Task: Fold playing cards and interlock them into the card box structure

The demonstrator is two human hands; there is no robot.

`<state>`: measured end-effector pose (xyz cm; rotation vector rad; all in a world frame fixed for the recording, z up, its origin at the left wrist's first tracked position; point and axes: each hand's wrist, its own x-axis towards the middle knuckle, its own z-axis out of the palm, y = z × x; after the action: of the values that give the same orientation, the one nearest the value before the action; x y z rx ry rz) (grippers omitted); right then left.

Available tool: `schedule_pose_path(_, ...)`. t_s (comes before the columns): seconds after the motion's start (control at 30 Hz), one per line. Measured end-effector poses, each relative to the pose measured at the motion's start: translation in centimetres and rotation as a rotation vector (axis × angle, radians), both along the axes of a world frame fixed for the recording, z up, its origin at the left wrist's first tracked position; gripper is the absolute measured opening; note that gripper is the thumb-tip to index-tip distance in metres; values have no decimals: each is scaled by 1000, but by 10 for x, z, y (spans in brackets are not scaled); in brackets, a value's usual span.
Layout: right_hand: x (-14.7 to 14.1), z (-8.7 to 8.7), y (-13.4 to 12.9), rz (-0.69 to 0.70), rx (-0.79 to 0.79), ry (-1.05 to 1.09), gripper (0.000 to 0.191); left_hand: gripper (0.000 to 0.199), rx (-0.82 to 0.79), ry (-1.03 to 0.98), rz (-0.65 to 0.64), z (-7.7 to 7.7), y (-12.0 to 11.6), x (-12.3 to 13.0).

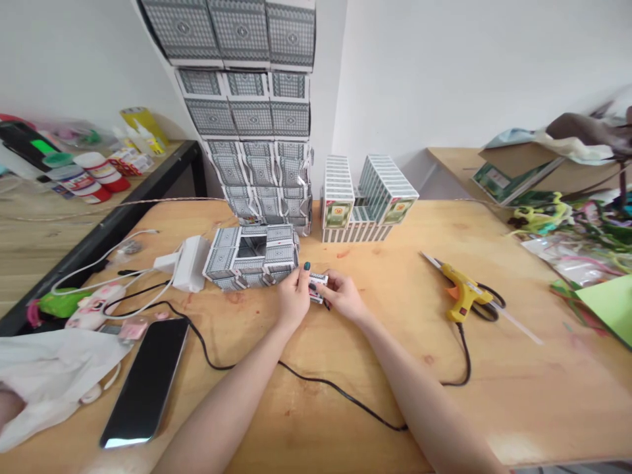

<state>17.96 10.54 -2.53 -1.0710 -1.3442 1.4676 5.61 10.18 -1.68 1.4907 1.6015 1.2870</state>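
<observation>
Close to the middle of the table, my left hand (293,297) and my right hand (345,296) pinch a small folded playing card (318,279) between them. Part of it is covered by my fingers and thumbs. Just beyond my left hand lies a block built of grey-patterned playing cards (222,258), with a square opening in its top. Behind that block rises a tall stack of folded cards (254,118) in rows, reaching past the top of the view.
Stacked card boxes (338,197) stand at the back. A yellow glue gun (461,293) lies right, beside black-handled scissors (488,306). Its black cord (340,390) crosses below my forearms. At left are a phone (148,378) and a white power strip (191,263).
</observation>
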Motion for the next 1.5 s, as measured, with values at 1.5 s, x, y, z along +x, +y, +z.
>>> schedule_pose_path(1.5, 17, 4, 5, 40, -159, 352, 36, 39, 225, 141, -217, -2, -6, 6)
